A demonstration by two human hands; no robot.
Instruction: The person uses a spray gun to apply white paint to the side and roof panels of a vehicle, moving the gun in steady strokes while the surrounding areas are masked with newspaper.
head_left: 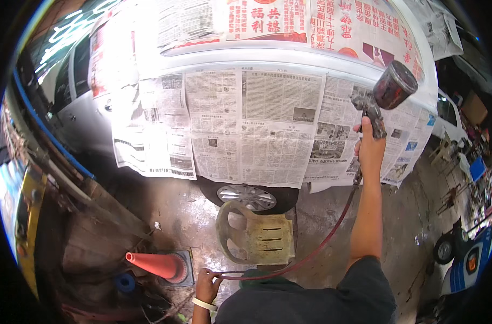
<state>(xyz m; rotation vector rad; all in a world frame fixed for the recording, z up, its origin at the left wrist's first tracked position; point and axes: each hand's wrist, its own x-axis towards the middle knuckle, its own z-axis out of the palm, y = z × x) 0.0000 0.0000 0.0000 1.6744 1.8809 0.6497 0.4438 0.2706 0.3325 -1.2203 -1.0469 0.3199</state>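
Note:
My right hand [370, 143] is wrapped round the grip of a dark, paint-stained spray gun [373, 110], held out to the right in front of a car. On top of the gun sits a tilted round paint cup [396, 85]. From the grip a dark red air hose [332, 240] curves down and left to my left hand [206, 284], low at my side, whose fingers close on it. Newspaper sheets [251, 124] mask the car's side, and red-printed paper [267, 24] covers the part above. Between them a white body strip [267, 60] is bare.
A dirty plastic chair [262, 237] stands before the car's wheel [248, 197]. Left of it, an orange traffic cone [156, 264] leans toward the left on the floor. Parts and a blue hose [51, 129] crowd the left; a blue-and-white vehicle [467, 264] stands at right.

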